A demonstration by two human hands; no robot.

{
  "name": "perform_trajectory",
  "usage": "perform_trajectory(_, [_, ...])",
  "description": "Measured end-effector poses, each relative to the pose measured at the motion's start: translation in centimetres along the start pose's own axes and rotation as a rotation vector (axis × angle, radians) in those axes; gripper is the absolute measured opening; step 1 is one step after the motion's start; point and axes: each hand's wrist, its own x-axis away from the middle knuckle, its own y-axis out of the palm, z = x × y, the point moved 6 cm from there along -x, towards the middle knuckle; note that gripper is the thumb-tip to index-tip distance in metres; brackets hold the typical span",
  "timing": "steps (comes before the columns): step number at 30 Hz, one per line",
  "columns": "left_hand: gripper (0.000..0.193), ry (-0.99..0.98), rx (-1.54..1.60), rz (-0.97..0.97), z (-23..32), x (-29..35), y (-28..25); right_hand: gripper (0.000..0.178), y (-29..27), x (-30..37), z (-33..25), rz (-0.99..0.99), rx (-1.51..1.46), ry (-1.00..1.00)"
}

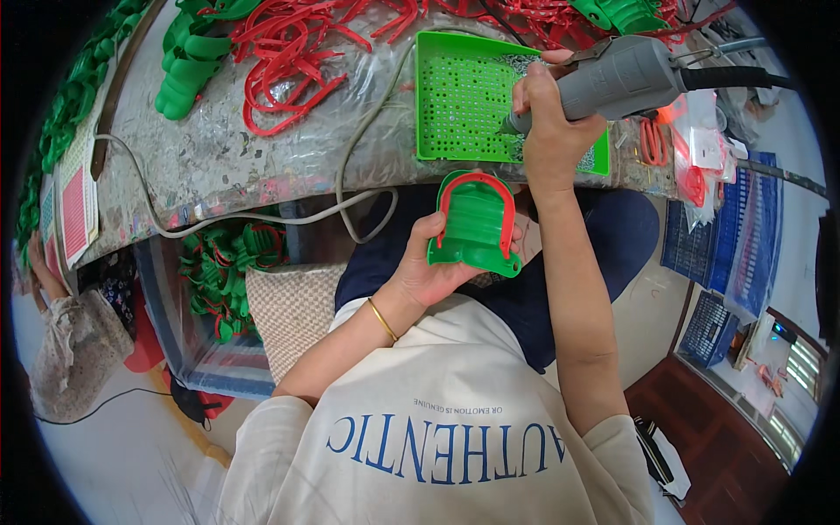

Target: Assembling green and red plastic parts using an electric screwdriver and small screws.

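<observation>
My left hand is closed on a green curved plastic shell with a red U-shaped strip along its inside edge. It is held over my lap, just below the table edge. Wrapped in my right hand is a grey electric screwdriver, pointing left. Its tip is down over a bright green perforated tray. Small shiny metal pieces, which look like screws, lie at the tray's right side and back.
Red plastic strips and green shells lie on the worn table. A grey cable loops over its front edge. Below stands a blue crate of green and red pieces. Another person's arm shows far left; blue baskets stand right.
</observation>
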Motion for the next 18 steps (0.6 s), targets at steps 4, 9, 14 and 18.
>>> perform_trajectory(4, [0.081,-0.013,-0.013,-0.042,0.1,-0.2,0.5,0.017,0.0,-0.1,-0.1,0.0,0.007,-0.019])
perform_trajectory(9, [0.081,-0.015,0.002,-0.008,0.2,-0.1,0.3,0.017,0.2,0.0,0.1,0.004,0.014,-0.008])
perform_trajectory(14, [0.081,-0.008,0.01,-0.037,0.3,-0.1,0.8,0.017,0.3,0.0,-0.1,0.007,-0.002,-0.009])
perform_trajectory(18, [0.081,-0.01,-0.002,-0.036,0.2,-0.4,0.7,0.018,0.0,-0.4,-1.8,0.045,0.013,-0.022])
